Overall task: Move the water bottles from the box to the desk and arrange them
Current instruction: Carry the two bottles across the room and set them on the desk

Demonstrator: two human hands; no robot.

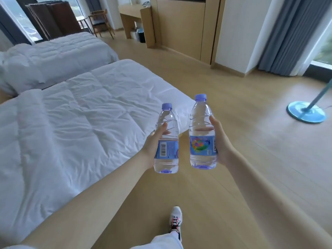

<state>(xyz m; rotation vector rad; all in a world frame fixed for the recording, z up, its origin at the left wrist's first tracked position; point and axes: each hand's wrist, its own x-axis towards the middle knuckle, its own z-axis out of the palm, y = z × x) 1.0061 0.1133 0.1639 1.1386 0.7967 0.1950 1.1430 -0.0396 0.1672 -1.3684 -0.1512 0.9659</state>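
At centre, above the floor (242,141), the left hand (152,146) holds the left bottle (167,123) upright, just left of the right bottle (201,112), upright in the right hand (221,141); the bottles are not touching. The near bed (80,114) lies left, with the far bed (59,53) behind it. The bench (133,13) stands far, a chair (100,20) to its left. A fan base (305,114) rests on the floor at right.

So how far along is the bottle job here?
Done: two bottles are out of the box (not in view). In hand: left hand grips the left water bottle, right hand the right water bottle, both upright, beside the bed. Left: reach the wooden desk ahead, set down, arrange.
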